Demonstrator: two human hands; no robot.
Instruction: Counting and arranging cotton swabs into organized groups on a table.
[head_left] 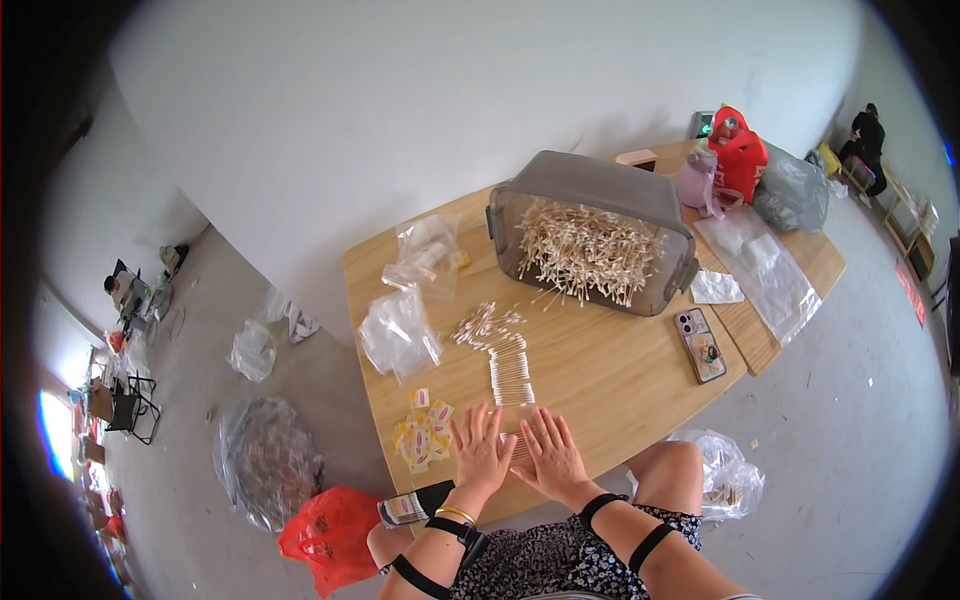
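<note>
Both hands lie side by side near the table's front edge, palms down and fingers stretched out. My left hand (483,452) and my right hand (550,455) hold nothing I can see; part of a row of cotton swabs shows between and beneath them. Just beyond the fingertips, a neat column of cotton swabs (512,374) lies side by side, with a loose heap of swabs (487,326) at its far end. Behind them a grey plastic bin (598,180) rests on its side, its open mouth full of swabs (592,250). Small yellow-and-white printed cards (424,435) are scattered left of my left hand.
Clear plastic bags (400,335) lie on the left of the wooden table (590,375). A phone (699,346) sits at the right, near a flat plastic bag (765,270) and a red bag (738,155). Filled bags (265,460) and a red plastic bag (333,540) stand on the floor.
</note>
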